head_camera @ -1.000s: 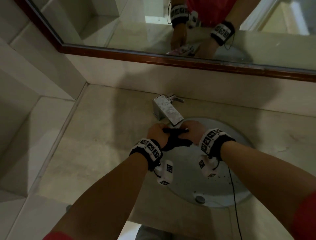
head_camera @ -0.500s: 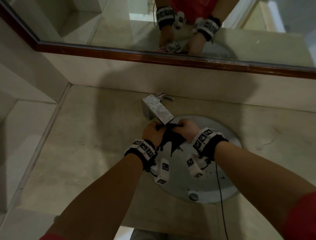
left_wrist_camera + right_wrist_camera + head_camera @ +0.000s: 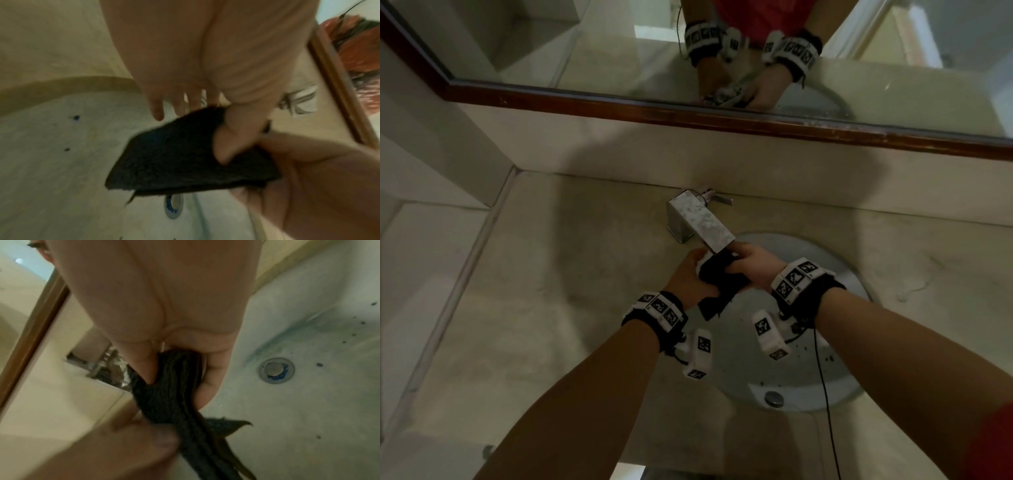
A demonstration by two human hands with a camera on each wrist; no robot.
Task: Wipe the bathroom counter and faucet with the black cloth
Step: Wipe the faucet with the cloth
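bunching up now, the black cloth (image 3: 722, 281) that was stretched flat a second ago sits wadded just under the faucet (image 3: 700, 222) spout, over the sink (image 3: 835, 387). left hand (image 3: 690, 277) and right hand (image 3: 755, 270) both clench it, looks like a wring-out before any wiping of the counter (image 3: 551, 274).

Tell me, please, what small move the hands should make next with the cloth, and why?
Probably lift the black cloth onto the faucet spout and rub: both the left hand and right hand grip it bunched just under the spout tip, over the basin.
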